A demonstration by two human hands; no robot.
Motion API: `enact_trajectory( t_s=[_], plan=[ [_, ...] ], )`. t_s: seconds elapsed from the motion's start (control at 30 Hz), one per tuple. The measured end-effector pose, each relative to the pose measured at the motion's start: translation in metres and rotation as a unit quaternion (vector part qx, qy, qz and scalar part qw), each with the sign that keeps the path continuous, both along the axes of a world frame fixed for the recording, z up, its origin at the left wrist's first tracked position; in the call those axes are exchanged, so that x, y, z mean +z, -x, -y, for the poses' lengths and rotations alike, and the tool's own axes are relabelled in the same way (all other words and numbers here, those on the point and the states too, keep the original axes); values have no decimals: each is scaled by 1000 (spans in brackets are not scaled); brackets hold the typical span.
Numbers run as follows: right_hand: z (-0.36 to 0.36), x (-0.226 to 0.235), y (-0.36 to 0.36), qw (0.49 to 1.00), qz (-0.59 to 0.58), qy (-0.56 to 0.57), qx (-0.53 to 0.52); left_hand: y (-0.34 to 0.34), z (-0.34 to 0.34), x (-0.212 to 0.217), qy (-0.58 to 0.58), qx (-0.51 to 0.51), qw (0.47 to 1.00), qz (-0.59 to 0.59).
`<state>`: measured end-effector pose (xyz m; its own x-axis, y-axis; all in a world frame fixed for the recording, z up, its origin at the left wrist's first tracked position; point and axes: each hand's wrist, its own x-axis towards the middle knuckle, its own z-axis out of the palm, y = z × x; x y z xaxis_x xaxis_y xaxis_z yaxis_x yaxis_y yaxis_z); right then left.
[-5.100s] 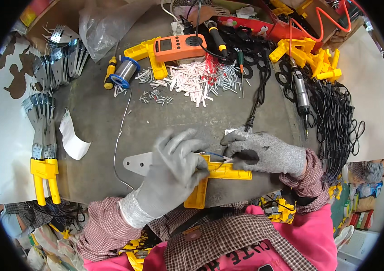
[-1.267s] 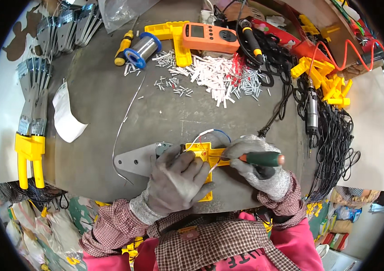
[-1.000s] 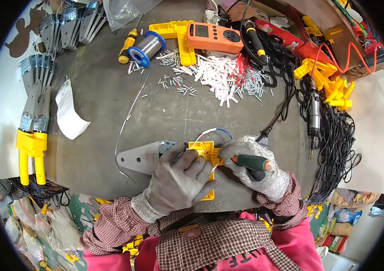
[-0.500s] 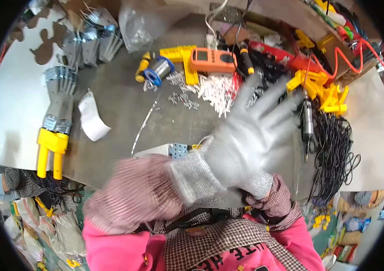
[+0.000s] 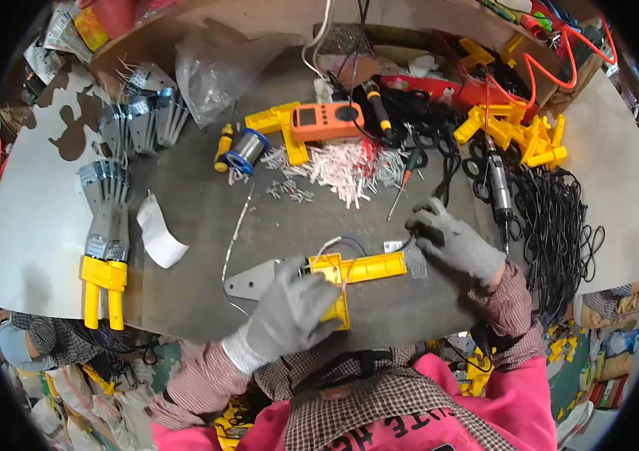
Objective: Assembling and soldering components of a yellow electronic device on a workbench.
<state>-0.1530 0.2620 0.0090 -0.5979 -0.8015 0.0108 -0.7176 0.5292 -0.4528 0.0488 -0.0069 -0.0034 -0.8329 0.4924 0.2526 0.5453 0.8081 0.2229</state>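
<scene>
A yellow plastic tool housing with two handle legs and a pointed grey metal plate lies on the bench in front of me, thin wires looping from its joint. My grey-gloved left hand is curled over the near handle leg and the joint, its fingers partly covering them. Beyond the far leg's right end, my gloved right hand has bent fingers drawn together beside a dark cord end. What they hold, if anything, is hidden. A small clear plastic piece lies between that leg and my right hand.
An orange multimeter, solder spool and white sleeves lie farther back. Screwdriver, electric driver and black cables are rightward. Another yellow-handled assembly and white paper are leftward.
My left hand, blurred and spread across to the right before, has come back left and down onto the yellow housing. My right hand, mostly covered earlier, has moved out to the right.
</scene>
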Motion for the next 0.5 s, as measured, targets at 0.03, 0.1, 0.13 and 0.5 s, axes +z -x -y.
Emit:
enact_trajectory(
  t_s=[0.03, 0.1, 0.13, 0.5],
  plan=[
    [-8, -1, -7, 1000, -12, -13, -6, 14, -6, 15, -54, 44, 998, -12],
    [-4, 0, -5, 999, -26, 39, 14, 47, -13, 40, -103, 94, 990, -21],
    [-2, 7, -6, 994, -50, 92, 30, 67, -18, 51, -53, 101, 993, 31],
    [-5, -15, -45, 994, -14, 81, 71, 7, -19, -9, 52, 158, 976, -139]
  ],
)
